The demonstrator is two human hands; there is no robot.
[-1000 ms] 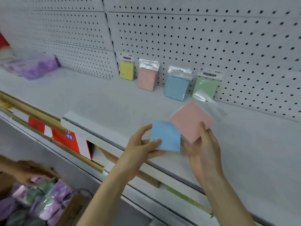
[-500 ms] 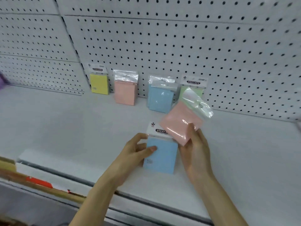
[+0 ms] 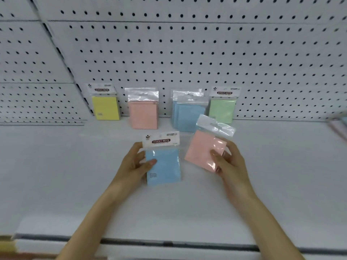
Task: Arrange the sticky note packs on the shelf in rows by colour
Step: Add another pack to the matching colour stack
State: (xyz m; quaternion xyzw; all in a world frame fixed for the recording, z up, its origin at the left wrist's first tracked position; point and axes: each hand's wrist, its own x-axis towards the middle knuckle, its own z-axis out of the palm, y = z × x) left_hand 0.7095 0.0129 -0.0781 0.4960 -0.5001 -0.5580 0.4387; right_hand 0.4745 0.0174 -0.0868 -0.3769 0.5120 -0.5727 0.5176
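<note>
Both hands work at the middle of the frame. The left hand pinches the held blue pack by its left edge, thumb laid across the front. The right hand grips the held pink pack at its lower right corner, thumb on the film.

A second ago the two packs overlapped near the shelf's front lip, pink tucked behind blue. Now they are apart and side by side, carried further in over the white shelf. Blue stands upright with its printed header on top, while pink tilts with its header toward the upper right. Whether either touches the shelf I cannot tell.

Along the pegboard, left to right, stand the yellow pack, the standing pink pack, the standing blue packs, one in front of another, and the green pack.

Separated like this, each pack looks ready for its own colour row. Blue is near its column, slightly up and to the right. Pink hangs in front of blue and green, so it probably has to cross left.
</note>
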